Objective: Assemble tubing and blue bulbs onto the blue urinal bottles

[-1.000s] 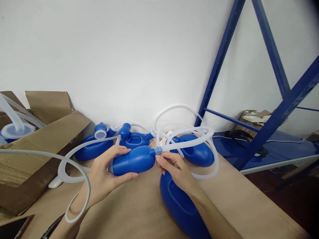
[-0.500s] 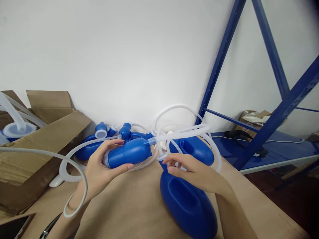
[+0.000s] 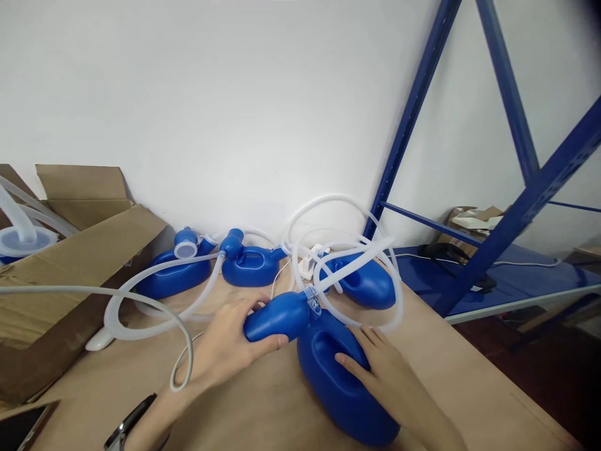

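The left hand (image 3: 225,347) wrapped its grip around a blue oval plastic bulb (image 3: 278,316), angling its tubed neck up. Just right of it, the right hand (image 3: 375,369) lay spread on a large blue plastic container (image 3: 342,382), apparently steadying it on the brown surface (image 3: 263,407).

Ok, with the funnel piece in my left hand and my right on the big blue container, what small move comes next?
Probably press the blue funnel piece sideways toward the container. The left hand grips it right beside the container's near end, the right hand lies flat on the container, and the white tube already joins the funnel's neck.
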Demonstrator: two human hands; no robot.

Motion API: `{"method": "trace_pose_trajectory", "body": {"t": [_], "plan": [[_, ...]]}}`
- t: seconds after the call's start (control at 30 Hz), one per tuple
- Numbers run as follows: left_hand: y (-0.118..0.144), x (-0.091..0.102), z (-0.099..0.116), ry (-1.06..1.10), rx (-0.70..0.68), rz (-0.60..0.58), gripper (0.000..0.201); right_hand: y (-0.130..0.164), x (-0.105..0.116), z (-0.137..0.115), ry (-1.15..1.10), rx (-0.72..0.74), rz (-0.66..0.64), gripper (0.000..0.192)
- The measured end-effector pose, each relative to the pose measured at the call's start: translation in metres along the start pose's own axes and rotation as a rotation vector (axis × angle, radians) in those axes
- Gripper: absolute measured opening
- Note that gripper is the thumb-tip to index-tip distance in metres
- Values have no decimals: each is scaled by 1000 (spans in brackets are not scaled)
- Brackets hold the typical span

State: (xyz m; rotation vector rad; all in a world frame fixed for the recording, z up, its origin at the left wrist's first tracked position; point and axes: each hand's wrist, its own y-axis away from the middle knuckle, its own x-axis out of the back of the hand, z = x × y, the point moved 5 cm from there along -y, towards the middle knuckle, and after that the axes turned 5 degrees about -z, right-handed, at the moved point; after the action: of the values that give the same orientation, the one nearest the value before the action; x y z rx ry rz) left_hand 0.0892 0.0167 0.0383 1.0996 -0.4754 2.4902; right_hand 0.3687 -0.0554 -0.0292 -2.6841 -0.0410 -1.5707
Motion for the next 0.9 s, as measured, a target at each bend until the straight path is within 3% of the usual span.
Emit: {"method": "trace_pose_trajectory", "body": {"t": [0.13, 0.27, 0.43, 0.63, 0.8, 0.9], "plan": [[2, -30, 4, 24, 66, -75, 53, 7, -22, 4, -186, -14, 186, 45], [5, -52, 11, 93, 17, -124, 49, 13, -37, -1, -237, 15, 256, 42], [7, -61, 15, 87, 47, -44, 49, 26, -47, -14, -175, 117, 347, 37], [-2, -73, 25, 211, 13, 52, 52, 40, -64, -19, -143, 160, 405, 50], [5, -76, 28, 409, -129, -41, 74, 56, -52, -2, -220, 59, 462, 49], [13, -69, 22, 463, -164, -102, 65, 83, -28, 25, -230, -71, 585, 46]]}}
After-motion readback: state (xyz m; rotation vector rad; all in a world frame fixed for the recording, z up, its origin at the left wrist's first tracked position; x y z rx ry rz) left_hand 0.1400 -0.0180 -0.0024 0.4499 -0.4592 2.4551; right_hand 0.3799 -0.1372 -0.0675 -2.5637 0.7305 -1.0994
